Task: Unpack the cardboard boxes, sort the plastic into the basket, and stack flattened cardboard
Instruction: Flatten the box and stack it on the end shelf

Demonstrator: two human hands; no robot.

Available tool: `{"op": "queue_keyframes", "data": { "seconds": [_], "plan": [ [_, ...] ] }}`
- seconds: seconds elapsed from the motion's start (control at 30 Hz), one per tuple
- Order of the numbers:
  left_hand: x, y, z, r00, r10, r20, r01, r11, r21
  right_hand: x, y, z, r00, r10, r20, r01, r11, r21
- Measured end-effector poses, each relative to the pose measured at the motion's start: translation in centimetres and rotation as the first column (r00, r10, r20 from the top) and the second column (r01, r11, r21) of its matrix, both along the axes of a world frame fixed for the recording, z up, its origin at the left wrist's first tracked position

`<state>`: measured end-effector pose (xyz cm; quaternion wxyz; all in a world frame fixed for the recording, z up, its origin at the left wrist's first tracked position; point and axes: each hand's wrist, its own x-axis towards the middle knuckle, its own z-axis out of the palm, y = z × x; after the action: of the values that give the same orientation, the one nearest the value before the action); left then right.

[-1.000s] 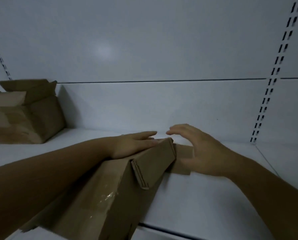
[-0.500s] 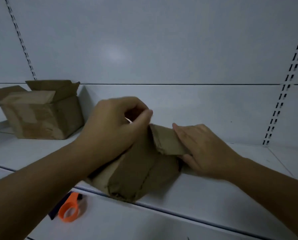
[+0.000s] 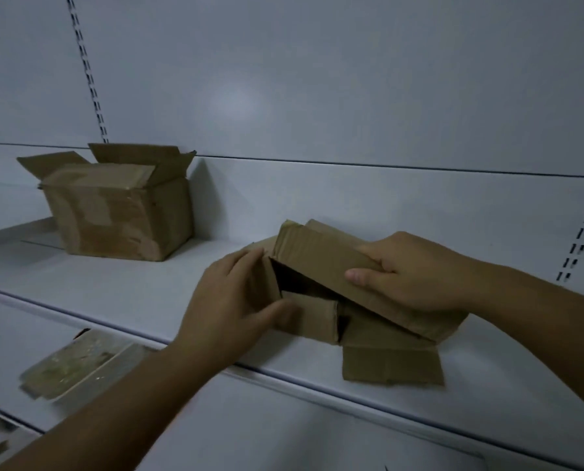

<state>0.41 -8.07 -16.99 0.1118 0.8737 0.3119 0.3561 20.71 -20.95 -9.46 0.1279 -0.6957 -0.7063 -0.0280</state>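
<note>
Nearest, bottom left, a flat, blurred greyish-brown slab [image 3: 76,365] lies on the lower white shelf level [image 3: 317,430]. Can't tell what it is, prob. parked there out of the work area.

Above, on the upper white metal shelf [image 3: 148,294] near its front edge, sits the small brown cardboard box [image 3: 317,253]. It lies on its side w/ the open end facing the person, so the inside is reachable. One loose brown bottom flap [image 3: 390,367] lies flat on the shelf toward the front lip.

The left hand [image 3: 236,300] grasps the box's left wall, fingers outside & thumb on an inner flap, apparently bracing it against sliding. The right hand [image 3: 409,273] pinches the top panel, thumb on its front face & fingers over the back, seemingly to pull the opening wider. Interior is dark, contents not visible. Looks like the opening step; flattening not yet done.

Farther back left, well apart, a bigger brown cardboard box [image 3: 120,219] stands upright w/ flaps open, near the grey back panel [image 3: 317,79]. No basket in view.
</note>
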Motion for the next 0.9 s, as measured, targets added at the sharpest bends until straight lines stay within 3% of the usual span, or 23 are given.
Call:
{"op": "queue_keyframes", "data": {
  "seconds": [0.2,0.33,0.43,0.53,0.67,0.8,0.9],
  "plan": [
    [3.9,0.4,-0.8,0.948,0.179,0.262,-0.104,0.955,-0.279,-1.4,1.0,0.1,0.999,-0.034,-0.001,0.034,0.999,-0.001],
    [4.1,1.2,-0.7,0.946,0.167,0.277,-0.063,0.935,-0.350,-1.8,1.2,0.8,0.997,-0.072,0.026,0.072,0.997,-0.005],
    [2.6,1.9,-0.1,0.982,0.038,0.183,0.045,0.901,-0.430,-1.9,1.7,1.3,0.995,-0.098,0.011,0.099,0.995,-0.017],
    [0.7,3.1,0.7,0.993,-0.106,-0.053,0.072,0.896,-0.438,-2.2,2.1,1.5,0.994,-0.114,-0.003,0.114,0.993,-0.037],
    [-1.4,4.3,0.8,0.918,-0.396,-0.003,0.377,0.877,-0.297,-2.4,2.4,2.0,0.994,-0.110,-0.013,0.109,0.991,-0.079],
    [-3.6,5.6,-0.5,0.942,-0.290,-0.171,0.283,0.957,-0.066,-2.4,2.1,0.5,0.994,-0.108,-0.007,0.101,0.953,-0.286],
    [-4.5,6.3,-0.3,0.894,-0.294,-0.339,0.287,0.955,-0.070,-2.2,2.1,-2.6,0.990,-0.105,-0.091,0.060,0.915,-0.399]
  ]
}}
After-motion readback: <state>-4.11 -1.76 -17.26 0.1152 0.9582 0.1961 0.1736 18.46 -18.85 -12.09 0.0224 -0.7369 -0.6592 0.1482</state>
